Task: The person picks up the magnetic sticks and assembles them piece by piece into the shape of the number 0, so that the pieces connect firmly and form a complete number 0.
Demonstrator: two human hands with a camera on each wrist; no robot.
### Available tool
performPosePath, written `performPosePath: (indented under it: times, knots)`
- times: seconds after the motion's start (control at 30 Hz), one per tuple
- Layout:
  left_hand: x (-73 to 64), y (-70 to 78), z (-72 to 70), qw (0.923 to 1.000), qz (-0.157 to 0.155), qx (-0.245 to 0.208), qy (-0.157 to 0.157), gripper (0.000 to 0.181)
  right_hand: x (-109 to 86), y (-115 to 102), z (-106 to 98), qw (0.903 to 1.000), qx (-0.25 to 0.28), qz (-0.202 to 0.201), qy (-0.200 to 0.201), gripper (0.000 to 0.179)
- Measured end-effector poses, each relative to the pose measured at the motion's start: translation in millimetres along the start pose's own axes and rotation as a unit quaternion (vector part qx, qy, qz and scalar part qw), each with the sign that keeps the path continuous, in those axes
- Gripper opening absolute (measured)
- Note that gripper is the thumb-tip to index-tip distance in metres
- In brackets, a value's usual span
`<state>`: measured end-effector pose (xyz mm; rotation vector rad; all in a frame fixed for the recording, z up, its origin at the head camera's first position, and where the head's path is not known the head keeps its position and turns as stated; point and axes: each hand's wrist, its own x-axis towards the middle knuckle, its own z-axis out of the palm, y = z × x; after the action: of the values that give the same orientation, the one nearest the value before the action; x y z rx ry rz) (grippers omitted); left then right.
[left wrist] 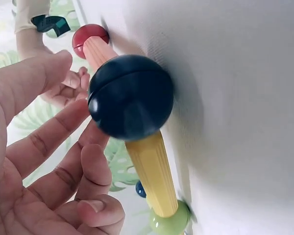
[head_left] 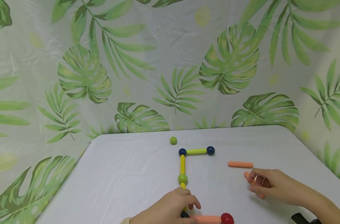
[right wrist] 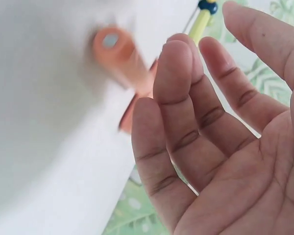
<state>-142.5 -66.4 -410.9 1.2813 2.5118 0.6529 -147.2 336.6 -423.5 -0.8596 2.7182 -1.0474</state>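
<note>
A chain of magnetic rods and balls lies on the white table. Beside its near dark blue ball is my left hand, fingers loosely bent and thumb apart from the index finger. From that ball an orange rod runs to a red ball, and a yellow rod leads to a light green ball. My right hand hovers over a loose orange rod, its fingers slightly bent and holding nothing. Another orange rod lies just beyond.
Farther back, a second yellow rod meets a dark blue ball, then a yellow-green rod and another dark blue ball. A green ball sits alone near the far edge. Leaf-patterned cloth hangs behind the table.
</note>
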Motion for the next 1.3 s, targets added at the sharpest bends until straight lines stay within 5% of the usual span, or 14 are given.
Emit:
performPosePath:
  times: [0.47, 0.93, 1.3]
  knots:
    - [15.1, 0.9, 10.7, 0.9989, 0.036, 0.001, -0.028, 0.02, -5.7, 16.1, -13.5, 0.9873, -0.073, 0.136, 0.036, 0.016]
    - [16.4, -0.1, 16.7, 0.9991, 0.006, -0.022, -0.037, 0.014, 1.6, 22.4, -7.4, 0.9774, -0.054, 0.204, 0.02, 0.029]
    - [16.3, 1.6, 18.0, 0.9976, -0.014, -0.058, -0.035, 0.013, 6.9, 19.8, -1.7, 0.9838, -0.04, 0.175, 0.004, 0.021]
